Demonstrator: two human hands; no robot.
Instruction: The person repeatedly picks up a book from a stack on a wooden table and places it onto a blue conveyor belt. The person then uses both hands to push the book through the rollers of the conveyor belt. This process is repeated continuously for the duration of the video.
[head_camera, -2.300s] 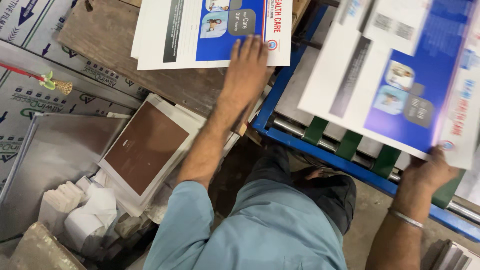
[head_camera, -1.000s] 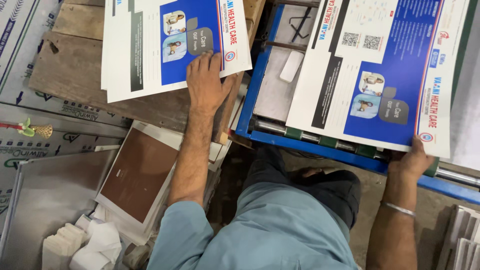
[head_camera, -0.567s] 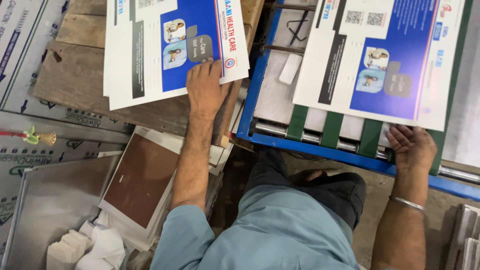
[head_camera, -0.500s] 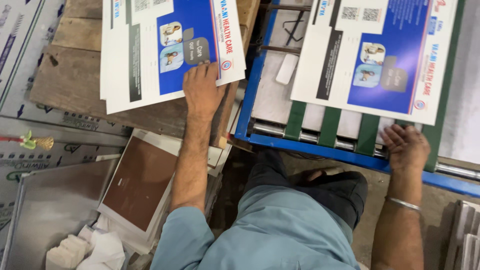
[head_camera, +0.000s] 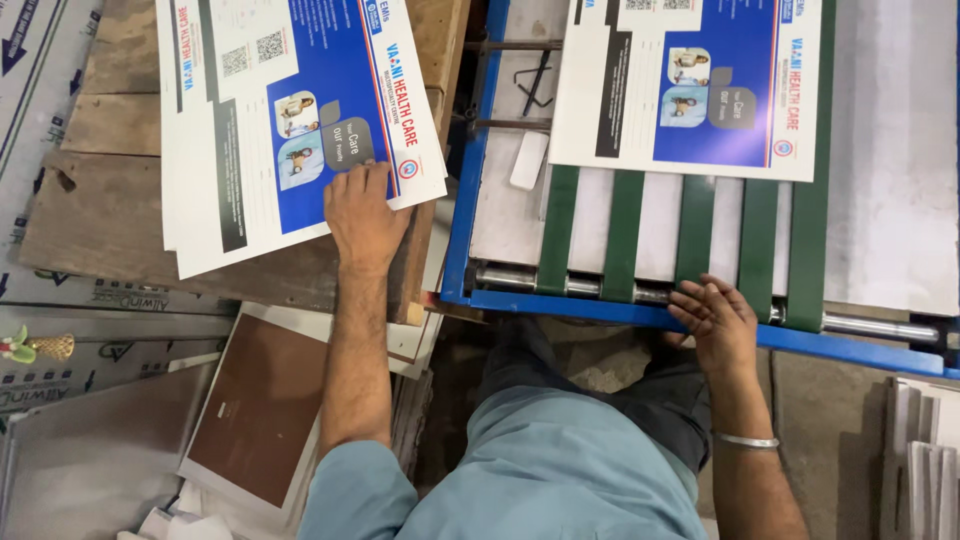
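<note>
My left hand (head_camera: 362, 213) lies flat, fingers apart, on the lower right corner of a stack of printed blue-and-white sheets (head_camera: 260, 120) on a wooden board (head_camera: 100, 210). My right hand (head_camera: 716, 318) rests with spread fingers on the blue front rail (head_camera: 560, 305) of a feed table with green belts (head_camera: 625, 235). One more printed sheet (head_camera: 690, 85) lies on those belts, farther in, apart from my right hand. A metal bangle is on my right wrist.
A brown-faced board (head_camera: 262, 405) and grey plates (head_camera: 80, 470) lie at the lower left. Printed cartons (head_camera: 40, 40) sit under the wooden board. A steel roller (head_camera: 880, 327) runs along the rail. White stacked sheets (head_camera: 925, 460) stand at the lower right.
My right hand let go of the printed sheet, which slid farther in along the belts, and dropped back to the blue rail. My left hand stayed on the stack.
</note>
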